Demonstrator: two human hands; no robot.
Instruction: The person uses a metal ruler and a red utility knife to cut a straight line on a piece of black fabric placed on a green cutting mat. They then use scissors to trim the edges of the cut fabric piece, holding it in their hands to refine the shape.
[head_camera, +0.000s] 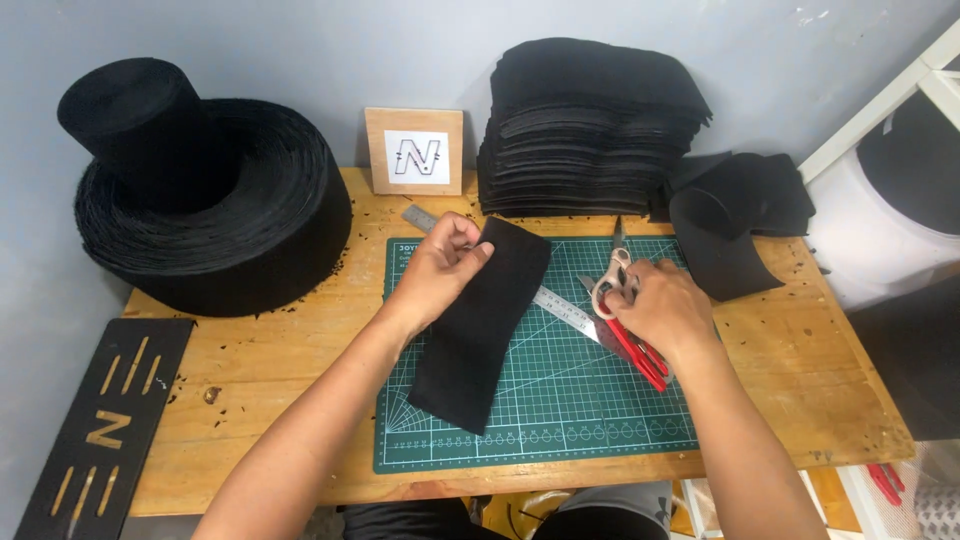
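One wooden bench (270, 370) of pale, knotty planks carries everything, speckled with black lint. On its left end sits one big coiled roll of black felt strip (235, 235), round and layered, with one smaller black roll (135, 125) standing on top of it. At the back stands one tall stack of cut black felt pieces (590, 130), their edges ridged like pages, and to its right one loose heap of curled black pieces (735, 215). One green cutting mat (560, 400), flat and printed with a white grid, lies in the middle. One black cut-out template board (100, 425) lies off the bench's left corner. One small square wooden plaque (414, 150) leans on the wall. The left hand (435, 270) pinches the top edge of one long black felt strip (480, 330), which hangs over the mat. One steel ruler (555, 305) lies slanted under it. The right hand (665, 310) is clenched around one pair of red-handled scissors (625, 320), blades pointing away.
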